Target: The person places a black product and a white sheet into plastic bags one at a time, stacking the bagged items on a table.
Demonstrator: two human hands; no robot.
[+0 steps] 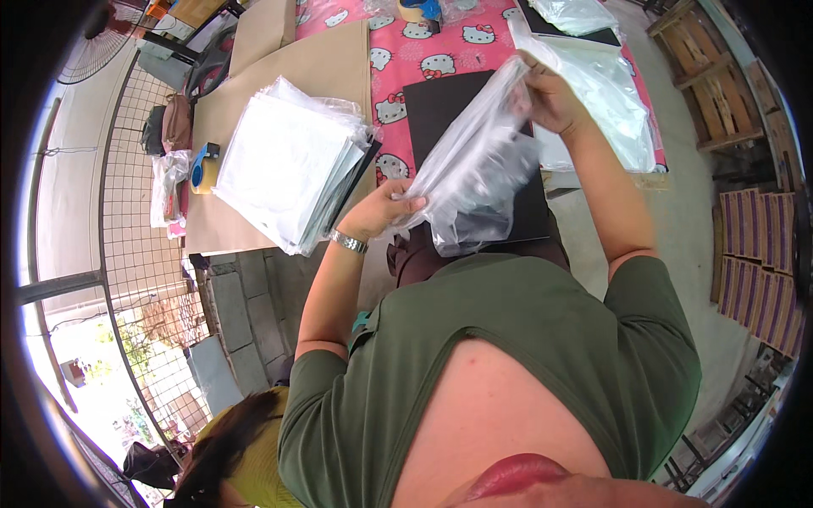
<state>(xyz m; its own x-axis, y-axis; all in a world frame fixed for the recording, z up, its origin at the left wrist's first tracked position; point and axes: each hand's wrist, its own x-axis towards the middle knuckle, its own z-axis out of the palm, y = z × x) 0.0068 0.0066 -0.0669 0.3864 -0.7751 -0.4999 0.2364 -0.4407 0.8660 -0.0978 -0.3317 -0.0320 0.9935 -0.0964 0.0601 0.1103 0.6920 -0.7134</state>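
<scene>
hands: left [383, 207], right [549, 95] | grip clear bag [478, 161] edges

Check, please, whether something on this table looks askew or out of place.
The stack of bagged white sheets lies at a slant and hangs over the near edge of the brown board. The clear bag between the left hand and right hand is crumpled.

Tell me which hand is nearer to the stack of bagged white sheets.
Left. The left hand grips the clear plastic bag right beside the stack; the right hand holds the bag's far top end, farther away.
</scene>
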